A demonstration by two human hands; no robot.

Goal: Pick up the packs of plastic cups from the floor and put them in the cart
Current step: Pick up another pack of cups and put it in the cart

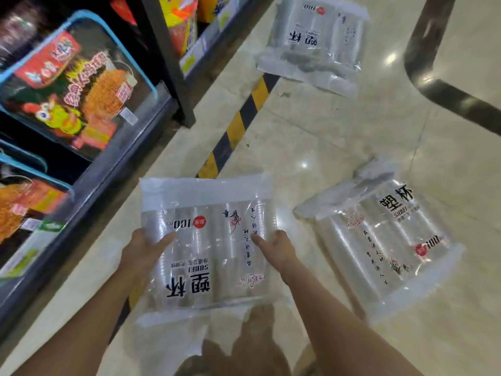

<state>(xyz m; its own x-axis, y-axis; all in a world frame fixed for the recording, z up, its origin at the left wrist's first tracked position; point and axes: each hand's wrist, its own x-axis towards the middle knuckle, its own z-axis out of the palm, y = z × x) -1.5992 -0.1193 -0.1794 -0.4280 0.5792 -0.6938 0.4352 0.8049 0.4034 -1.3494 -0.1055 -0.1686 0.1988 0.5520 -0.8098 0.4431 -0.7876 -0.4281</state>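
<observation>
A clear pack of plastic cups [208, 240] is held up off the floor [339, 137], gripped at its two sides: the left hand [143, 251] is curled round its left edge with the thumb laid on the front, and the right hand [276, 248] is curled round its right edge in the same way. A second pack [379, 240] lies flat on the tiles to the right, and a third pack [314, 42] lies farther off, near a yellow-and-black striped strip [238, 126]. Shelves of snack bags [73, 85] are seen on the left
</observation>
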